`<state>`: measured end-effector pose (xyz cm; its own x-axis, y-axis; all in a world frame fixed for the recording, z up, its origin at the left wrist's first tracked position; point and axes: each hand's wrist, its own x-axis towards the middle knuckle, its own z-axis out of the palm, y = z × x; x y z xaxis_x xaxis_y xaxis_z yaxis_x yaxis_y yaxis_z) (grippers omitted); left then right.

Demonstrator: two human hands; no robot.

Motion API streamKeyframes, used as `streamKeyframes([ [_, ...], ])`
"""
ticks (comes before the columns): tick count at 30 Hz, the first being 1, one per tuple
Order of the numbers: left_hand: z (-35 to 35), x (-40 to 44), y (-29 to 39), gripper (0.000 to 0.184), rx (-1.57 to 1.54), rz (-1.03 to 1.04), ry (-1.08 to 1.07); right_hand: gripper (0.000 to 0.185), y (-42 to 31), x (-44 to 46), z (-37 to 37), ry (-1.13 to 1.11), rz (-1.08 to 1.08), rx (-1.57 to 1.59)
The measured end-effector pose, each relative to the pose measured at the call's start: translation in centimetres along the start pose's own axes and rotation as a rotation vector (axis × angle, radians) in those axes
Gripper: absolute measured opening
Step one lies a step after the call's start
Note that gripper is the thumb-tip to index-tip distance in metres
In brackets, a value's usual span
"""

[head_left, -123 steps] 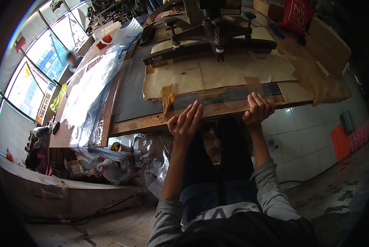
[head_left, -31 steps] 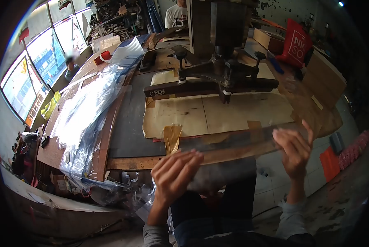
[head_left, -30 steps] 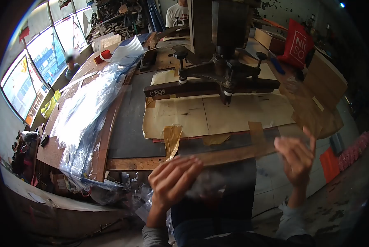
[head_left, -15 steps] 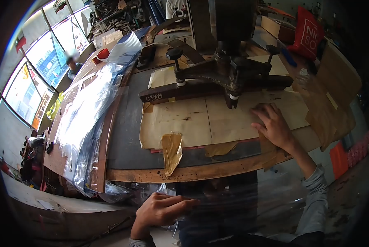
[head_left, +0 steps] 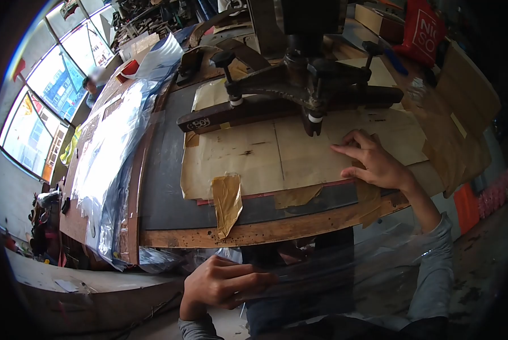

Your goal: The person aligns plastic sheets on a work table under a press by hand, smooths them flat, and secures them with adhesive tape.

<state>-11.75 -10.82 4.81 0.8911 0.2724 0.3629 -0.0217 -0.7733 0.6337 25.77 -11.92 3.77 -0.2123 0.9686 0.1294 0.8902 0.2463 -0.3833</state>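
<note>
My left hand [head_left: 223, 284] is closed in front of the bench, low in the view. Its fingers pinch the edge of a clear plastic sheet [head_left: 327, 272], which stretches right toward my right sleeve. Above the bench, my right hand [head_left: 376, 162] has its thumb and forefinger apart and holds nothing that I can see. Beneath it lies a cream card sheet [head_left: 231, 164] with a dark line across it; whether the fingers touch it I cannot tell. A dark metal press bar [head_left: 208, 120] on a bracket spans the sheet.
Brown tape [head_left: 227, 205] hangs at the card's front edge. Glossy plastic sheets [head_left: 109, 153] cover the left side of the bench. A red bag [head_left: 425, 35] and a cardboard box [head_left: 376, 22] stand at the back right. Another person [head_left: 92, 90] is by the windows.
The view has shifted slightly, so the bench appears farther left and higher. My right hand's fingers have bent and moved a little nearer me over the card. The left hand keeps its pinch.
</note>
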Motion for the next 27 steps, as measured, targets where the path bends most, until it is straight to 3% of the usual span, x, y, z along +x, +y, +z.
streamKeyframes([
  [5,-0.2,1.2,-0.9,0.028,-0.019,0.083,-0.081,0.041,-0.3,0.8,-0.5,-0.017,-0.063,-0.025],
  [6,-0.9,1.8,-0.6,0.025,-0.001,0.011,-0.191,0.039,-0.4,0.9,-0.6,-0.017,-0.069,-0.013],
  [9,-1.5,3.9,-1.3,0.025,0.038,0.049,-0.203,0.030,-2.8,1.2,-1.6,-0.024,0.131,0.087],
  [12,-2.4,5.4,-2.3,0.028,0.170,0.066,-0.217,0.026,-2.8,0.7,-1.2,0.046,-0.076,-0.107],
  [15,-3.4,6.2,-3.7,0.019,0.249,0.025,-0.186,0.022,-3.2,0.3,-0.7,0.107,-0.147,-0.245],
  [21,-3.4,6.3,-4.8,0.023,0.277,-0.122,-0.259,0.018,-3.2,-0.5,-0.3,0.084,-0.241,-0.345],
  [27,-3.0,5.1,-4.6,0.031,0.432,-0.126,-0.400,0.027,-3.1,-2.4,-2.0,0.019,-0.258,-0.189],
])
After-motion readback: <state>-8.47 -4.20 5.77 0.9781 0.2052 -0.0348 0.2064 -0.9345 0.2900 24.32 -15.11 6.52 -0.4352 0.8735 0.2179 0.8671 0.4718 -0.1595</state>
